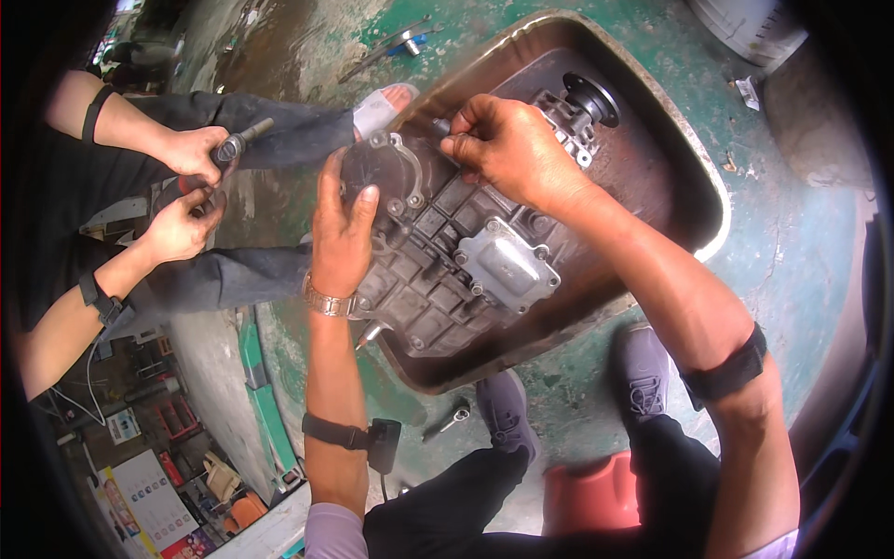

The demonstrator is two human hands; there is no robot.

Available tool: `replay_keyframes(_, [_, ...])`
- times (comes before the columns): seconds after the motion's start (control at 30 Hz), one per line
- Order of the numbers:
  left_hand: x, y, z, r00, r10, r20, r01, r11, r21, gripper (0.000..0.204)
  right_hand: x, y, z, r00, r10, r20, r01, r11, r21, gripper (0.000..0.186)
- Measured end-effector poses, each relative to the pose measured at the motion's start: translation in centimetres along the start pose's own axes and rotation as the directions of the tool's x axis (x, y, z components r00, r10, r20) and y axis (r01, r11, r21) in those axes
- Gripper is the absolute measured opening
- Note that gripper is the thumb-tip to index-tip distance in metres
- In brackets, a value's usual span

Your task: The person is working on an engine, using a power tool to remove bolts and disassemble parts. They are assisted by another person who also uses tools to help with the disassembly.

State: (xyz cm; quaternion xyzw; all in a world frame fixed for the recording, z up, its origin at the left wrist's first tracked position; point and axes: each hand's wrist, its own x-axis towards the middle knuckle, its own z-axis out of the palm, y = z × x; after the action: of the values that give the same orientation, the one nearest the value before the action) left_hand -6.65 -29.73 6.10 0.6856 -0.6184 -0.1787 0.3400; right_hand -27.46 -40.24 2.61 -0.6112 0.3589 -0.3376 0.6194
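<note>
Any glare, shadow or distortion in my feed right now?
Head view: black vignette and fisheye bending at the rim; pale glare on the silver rectangular metal cover and the green painted floor at right; the brown round-cornered metal tray looks dim inside.

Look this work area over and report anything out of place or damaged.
A small metal tool lies loose on the floor near the person's left shoe, where it might get stepped on. The floor's green coating also looks patchy and worn, with dark stains toward the upper left.
</note>
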Motion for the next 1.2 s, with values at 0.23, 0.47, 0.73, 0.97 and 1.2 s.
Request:
replay_keyframes(0.23, [-0.1,0.0,1.0,0.992,-0.084,-0.093,0.053,0.953,-0.297,0.047,-0.2,-0.6,0.8,0.994,0.052,0.098,-0.062,0.993,0.099,0.021])
replay_keyframes(0.47, [-0.6,-1.1,2.0,0.967,-0.208,-0.148,0.137,0.913,-0.385,0.039,-1.5,-1.8,1.1,0.959,0.019,0.282,-0.049,0.994,0.099,0.026])
replay_keyframes(0.73, [0.0,-1.9,1.9,0.959,-0.21,-0.188,0.121,0.91,-0.398,0.033,-2.3,-2.2,2.2,0.965,0.004,0.26,0.003,1.0,-0.029,0.022])
replay_keyframes(0.97, [0.1,-2.2,2.9,0.949,-0.051,-0.31,-0.037,0.962,-0.272,0.035,-2.6,-2.5,3.4,0.956,-0.014,0.293,0.076,0.977,-0.201,0.024])
replay_keyframes(1.2, [0.4,-2.1,2.8,0.937,-0.13,-0.324,0.052,0.97,-0.238,0.03,-2.6,-3.5,4.2,0.938,-0.139,0.317,0.283,0.837,-0.469,0.019])
